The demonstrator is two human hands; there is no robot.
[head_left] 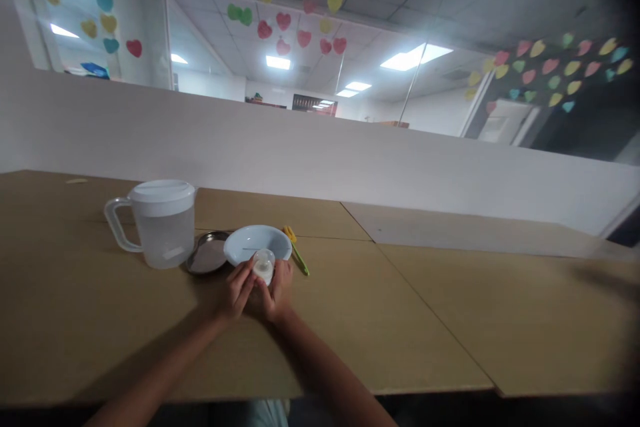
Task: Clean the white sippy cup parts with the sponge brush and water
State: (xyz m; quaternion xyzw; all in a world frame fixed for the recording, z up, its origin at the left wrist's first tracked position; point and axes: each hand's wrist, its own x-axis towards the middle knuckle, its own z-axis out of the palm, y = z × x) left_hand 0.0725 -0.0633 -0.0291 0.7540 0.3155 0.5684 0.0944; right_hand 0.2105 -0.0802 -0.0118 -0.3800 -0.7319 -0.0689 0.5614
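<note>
Between my two hands is a small clear cup-like container (pixel 263 265) with something whitish in it; its exact kind is hard to make out. My left hand (pixel 239 288) wraps its left side with the fingers closed. From the other side my right hand (pixel 278 288) grips it, thumb in front. Just behind the container, a white bowl (pixel 235 247) stands on the table, its near rim partly covered by my hands. A thin line, perhaps a stick, shows inside the bowl.
Left of the bowl lies a round metal dish (pixel 207 255). Farther left stands a lidded plastic pitcher (pixel 165 227) with its handle to the left. A green-and-yellow brush-like tool (pixel 299 253) lies right of the bowl. Behind the table (pixel 380 320) rises a white wall (pixel 250 140).
</note>
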